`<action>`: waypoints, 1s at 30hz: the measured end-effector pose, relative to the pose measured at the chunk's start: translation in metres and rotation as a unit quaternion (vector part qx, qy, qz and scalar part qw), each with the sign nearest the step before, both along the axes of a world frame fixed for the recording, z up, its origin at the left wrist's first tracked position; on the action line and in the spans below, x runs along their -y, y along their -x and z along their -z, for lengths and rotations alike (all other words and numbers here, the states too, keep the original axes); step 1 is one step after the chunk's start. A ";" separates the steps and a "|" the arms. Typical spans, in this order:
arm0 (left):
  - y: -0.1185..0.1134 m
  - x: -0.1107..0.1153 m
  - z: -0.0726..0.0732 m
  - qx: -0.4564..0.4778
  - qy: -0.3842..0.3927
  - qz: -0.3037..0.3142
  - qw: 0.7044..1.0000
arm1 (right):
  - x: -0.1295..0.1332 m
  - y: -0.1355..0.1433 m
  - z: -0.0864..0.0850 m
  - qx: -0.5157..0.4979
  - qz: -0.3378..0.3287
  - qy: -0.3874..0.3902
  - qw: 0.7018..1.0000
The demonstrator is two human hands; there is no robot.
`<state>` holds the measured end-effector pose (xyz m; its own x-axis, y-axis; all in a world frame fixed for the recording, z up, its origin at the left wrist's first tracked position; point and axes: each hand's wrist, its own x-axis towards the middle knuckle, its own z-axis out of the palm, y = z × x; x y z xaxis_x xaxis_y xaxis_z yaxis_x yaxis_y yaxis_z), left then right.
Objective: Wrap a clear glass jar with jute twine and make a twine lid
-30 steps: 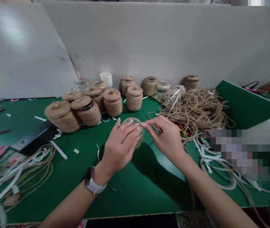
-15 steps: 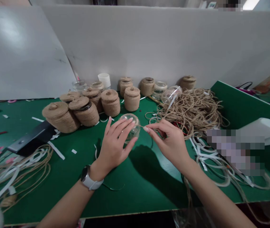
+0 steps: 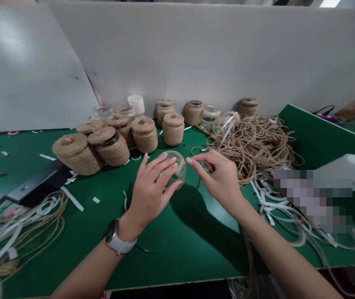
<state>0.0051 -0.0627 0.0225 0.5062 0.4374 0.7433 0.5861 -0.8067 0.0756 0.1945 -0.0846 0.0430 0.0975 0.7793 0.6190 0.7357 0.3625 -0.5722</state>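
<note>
A clear glass jar [image 3: 181, 176] with twine around its rim is tilted in my left hand [image 3: 152, 185], whose fingers lie over its top while the thumb presses its side. Pinched close to the jar's rim, my right hand [image 3: 216, 174] grips a thin strand of twine; the strand's short stretch to the rim is barely visible. A loose length of twine [image 3: 248, 253] hangs below my right wrist. Just beyond the right hand lies a tangled heap of twine [image 3: 258, 137].
Several twine-wrapped jars [image 3: 144, 135] stand behind the hands, with bare glass jars [image 3: 225, 123] among them. A stack of white cups [image 3: 136, 104] is at the back. White strips [image 3: 267, 203] and a dark box [image 3: 38, 180] flank the work area; a green divider [image 3: 324, 133] rises right.
My right hand has moved left, closer to the jar's rim, and the stretch of twine between has shortened. The left hand stays on the jar, which has shifted slightly right.
</note>
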 end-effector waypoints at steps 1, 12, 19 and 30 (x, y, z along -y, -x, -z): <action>0.000 0.000 0.000 0.000 0.003 0.004 1.000 | -0.001 0.000 0.000 0.003 -0.001 -0.003 1.000; 0.001 -0.002 0.000 -0.001 0.003 0.014 1.000 | -0.006 0.003 0.002 0.043 -0.001 -0.028 0.999; -0.001 0.000 -0.002 0.008 0.021 0.011 1.000 | -0.005 0.003 0.001 0.037 -0.006 -0.012 0.999; -0.004 0.002 -0.001 -0.018 -0.007 -0.071 0.997 | 0.010 -0.004 0.000 -0.031 -0.037 0.034 0.998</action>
<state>0.0089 -0.0647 0.0234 0.4660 0.4954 0.7331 0.6964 -0.7165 0.0416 0.1983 -0.0942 0.0431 0.0741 0.8258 0.5591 0.6713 0.3733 -0.6403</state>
